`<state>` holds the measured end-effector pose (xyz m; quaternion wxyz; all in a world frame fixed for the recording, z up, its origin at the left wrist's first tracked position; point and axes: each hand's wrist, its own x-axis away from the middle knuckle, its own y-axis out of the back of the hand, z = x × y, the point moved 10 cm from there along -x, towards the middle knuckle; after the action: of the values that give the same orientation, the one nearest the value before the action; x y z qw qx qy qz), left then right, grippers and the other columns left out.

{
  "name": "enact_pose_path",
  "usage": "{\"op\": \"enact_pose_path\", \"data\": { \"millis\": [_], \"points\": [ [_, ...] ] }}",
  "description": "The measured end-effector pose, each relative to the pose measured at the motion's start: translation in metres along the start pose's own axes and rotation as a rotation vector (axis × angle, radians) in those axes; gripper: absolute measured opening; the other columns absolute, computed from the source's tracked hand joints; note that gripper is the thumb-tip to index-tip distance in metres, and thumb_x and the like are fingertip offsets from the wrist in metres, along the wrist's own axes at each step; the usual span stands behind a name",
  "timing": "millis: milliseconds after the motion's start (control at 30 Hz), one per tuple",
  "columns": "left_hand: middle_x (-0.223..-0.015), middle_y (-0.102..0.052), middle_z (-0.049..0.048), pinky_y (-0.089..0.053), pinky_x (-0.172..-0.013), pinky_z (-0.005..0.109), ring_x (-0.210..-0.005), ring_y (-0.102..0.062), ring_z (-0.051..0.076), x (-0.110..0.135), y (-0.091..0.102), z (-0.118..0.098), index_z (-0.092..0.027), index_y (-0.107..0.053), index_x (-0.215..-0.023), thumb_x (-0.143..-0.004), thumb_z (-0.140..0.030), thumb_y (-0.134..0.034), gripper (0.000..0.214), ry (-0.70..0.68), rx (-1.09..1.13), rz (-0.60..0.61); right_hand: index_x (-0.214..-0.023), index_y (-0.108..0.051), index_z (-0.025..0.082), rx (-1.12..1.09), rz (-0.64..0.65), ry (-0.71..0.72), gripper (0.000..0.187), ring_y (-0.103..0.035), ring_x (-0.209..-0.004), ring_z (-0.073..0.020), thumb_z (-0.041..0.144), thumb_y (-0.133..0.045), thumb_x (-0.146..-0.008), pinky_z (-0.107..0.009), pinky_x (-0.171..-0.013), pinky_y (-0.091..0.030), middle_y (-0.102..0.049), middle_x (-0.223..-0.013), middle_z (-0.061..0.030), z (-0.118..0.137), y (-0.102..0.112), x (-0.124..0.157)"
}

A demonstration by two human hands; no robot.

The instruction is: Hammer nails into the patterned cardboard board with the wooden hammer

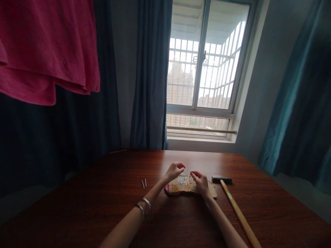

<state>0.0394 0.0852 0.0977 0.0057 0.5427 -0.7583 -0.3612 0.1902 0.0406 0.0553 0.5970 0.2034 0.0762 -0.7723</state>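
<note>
A flat, worn board with a speckled yellow and pink surface lies on the table in front of me. Several nails stand upright in a row on it. My right hand pinches another nail between thumb and fingertips, upright at the right end of that row. Just left of the row, my left hand hovers over the board's back edge, its fingers bent and slightly apart, with nothing visible in them. To the right of the board rests a hammer with a dark head and a long wooden handle.
Two loose nails lie on the reddish-brown wooden table, left of the board. Beyond the table's back edge are a barred window and blue curtains. A pink cloth hangs at upper left.
</note>
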Motion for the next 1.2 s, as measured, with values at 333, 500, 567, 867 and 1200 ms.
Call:
{"op": "enact_pose_path", "data": {
  "millis": [333,500,567,867,1200],
  "points": [
    [-0.078,-0.067,0.0071,-0.045,-0.064,0.025,-0.072,-0.06,0.017,-0.005,-0.007,0.037,-0.011,-0.067,-0.083,-0.072,-0.029,-0.051,0.026,0.094,0.011,0.02,-0.081,-0.071,0.018,0.093,0.034,0.05,0.035,-0.064,-0.075,-0.0237,0.047,-0.054,-0.072,-0.035,-0.071,-0.049,-0.072,-0.08,-0.0088,-0.009,-0.013,0.0],
    [-0.079,-0.067,0.0072,-0.044,-0.062,0.025,-0.072,-0.06,0.018,-0.003,-0.014,0.035,-0.011,-0.067,-0.084,-0.072,-0.032,-0.049,0.03,0.105,0.018,0.066,-0.081,-0.071,0.017,0.115,0.018,0.062,0.038,-0.064,-0.074,-0.0237,0.049,-0.052,-0.073,-0.035,-0.07,-0.05,-0.071,-0.08,-0.0091,-0.009,-0.012,0.0],
    [-0.077,-0.067,0.0072,-0.044,-0.061,0.025,-0.07,-0.059,0.018,-0.003,-0.016,0.034,-0.011,-0.067,-0.084,-0.072,-0.033,-0.05,0.031,0.098,0.018,0.07,-0.081,-0.071,0.018,0.121,0.017,0.065,0.037,-0.064,-0.074,-0.0235,0.049,-0.052,-0.073,-0.035,-0.07,-0.05,-0.071,-0.08,-0.0089,-0.009,-0.012,0.0],
    [-0.075,-0.068,0.0077,-0.044,-0.061,0.025,-0.069,-0.06,0.018,-0.005,-0.021,0.038,-0.01,-0.068,-0.084,-0.072,-0.035,-0.051,0.033,0.096,0.011,0.069,-0.082,-0.071,0.017,0.141,0.023,0.085,0.036,-0.064,-0.072,-0.0225,0.047,-0.052,-0.074,-0.033,-0.067,-0.05,-0.071,-0.079,-0.0088,-0.01,-0.012,-0.001],
    [-0.079,-0.068,0.0076,-0.046,-0.065,0.025,-0.074,-0.061,0.018,-0.002,-0.034,0.025,-0.011,-0.067,-0.086,-0.069,-0.038,-0.057,0.034,0.015,0.032,0.163,-0.078,-0.069,0.018,0.243,0.074,0.134,0.024,-0.062,-0.065,-0.0191,0.034,-0.052,-0.074,-0.029,-0.06,-0.048,-0.069,-0.075,-0.0063,-0.008,-0.016,0.0]
  ]
}}
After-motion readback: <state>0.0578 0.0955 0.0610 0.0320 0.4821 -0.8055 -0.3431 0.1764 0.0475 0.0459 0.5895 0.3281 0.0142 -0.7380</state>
